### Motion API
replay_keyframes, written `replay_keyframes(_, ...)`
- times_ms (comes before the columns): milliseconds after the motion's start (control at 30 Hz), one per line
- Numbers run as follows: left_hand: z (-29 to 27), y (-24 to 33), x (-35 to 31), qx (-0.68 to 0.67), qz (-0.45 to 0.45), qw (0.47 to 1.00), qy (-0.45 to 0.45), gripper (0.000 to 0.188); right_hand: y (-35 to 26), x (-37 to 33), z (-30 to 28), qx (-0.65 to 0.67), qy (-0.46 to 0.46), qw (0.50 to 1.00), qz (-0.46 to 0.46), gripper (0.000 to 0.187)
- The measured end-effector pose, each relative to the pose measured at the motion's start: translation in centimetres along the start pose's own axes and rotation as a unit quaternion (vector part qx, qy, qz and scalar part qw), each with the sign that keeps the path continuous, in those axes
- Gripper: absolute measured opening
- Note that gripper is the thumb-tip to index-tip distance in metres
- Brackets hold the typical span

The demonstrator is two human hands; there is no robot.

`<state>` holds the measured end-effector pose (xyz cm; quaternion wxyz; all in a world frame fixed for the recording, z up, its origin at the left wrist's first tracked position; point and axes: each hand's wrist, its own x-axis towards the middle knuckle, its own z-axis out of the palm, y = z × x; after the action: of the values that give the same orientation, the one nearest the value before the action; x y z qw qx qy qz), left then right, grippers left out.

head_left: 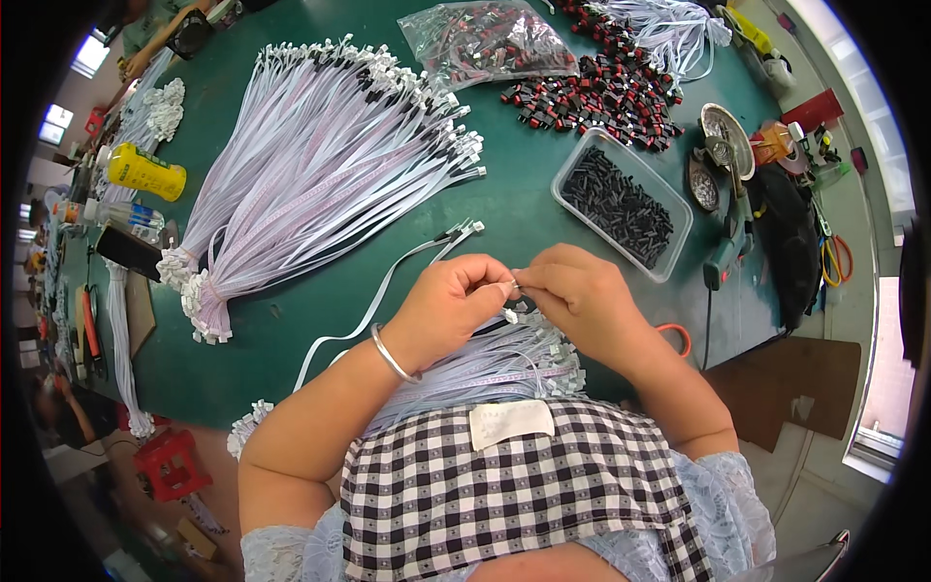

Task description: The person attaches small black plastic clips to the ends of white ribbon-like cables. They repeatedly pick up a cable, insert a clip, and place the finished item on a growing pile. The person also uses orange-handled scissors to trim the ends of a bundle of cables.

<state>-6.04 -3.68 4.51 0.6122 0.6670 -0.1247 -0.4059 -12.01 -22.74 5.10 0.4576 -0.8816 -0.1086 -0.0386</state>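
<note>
My left hand (pixel 464 299), a silver bangle on its wrist, and my right hand (pixel 574 291) meet in front of me. Both are closed, thumb and fingertips pinching a small whitish cable end (pixel 515 284) that the fingers mostly cover. Right under them, against the checked apron, lies a bundle of flat white cables (pixel 485 364) with small white connectors. A single flat white cable (pixel 380 283) curves past my left forearm, its white plug and dark sleeve pieces pointing away. Beyond my right hand stands a clear plastic box (pixel 667 276) holding many short black tubes (pixel 621 204).
A big fan of white cables (pixel 310 175) covers the left of the green table (pixel 485 199). Red-and-black connectors (pixel 601 102) are heaped at the back beside a clear bag (pixel 485 44). At right are a metal dish (pixel 742 145), a green-handled tool (pixel 725 254) and orange-handled scissors (pixel 836 260).
</note>
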Motion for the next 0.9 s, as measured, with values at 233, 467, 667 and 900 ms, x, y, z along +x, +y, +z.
replay_keyframes(233,-0.2,0.2,0.0,0.003,-0.01,1.0,-0.002,0.012,0.8,-0.7,0.5,0.297,0.038,0.934,0.194,0.014)
replay_keyframes(467,-0.1,0.1,0.1,0.003,-0.01,1.0,0.005,0.012,1.1,-0.9,0.7,0.369,0.034,0.9,0.227,0.016)
replay_keyframes(667,-0.3,-0.1,0.1,0.001,-0.014,1.0,-0.004,0.012,0.9,-0.6,1.0,0.356,0.044,0.911,0.205,0.014)
replay_keyframes(900,-0.2,-0.3,0.2,0.006,0.002,1.0,-0.003,0.012,0.8,-0.5,1.2,0.276,0.051,0.945,0.167,0.012)
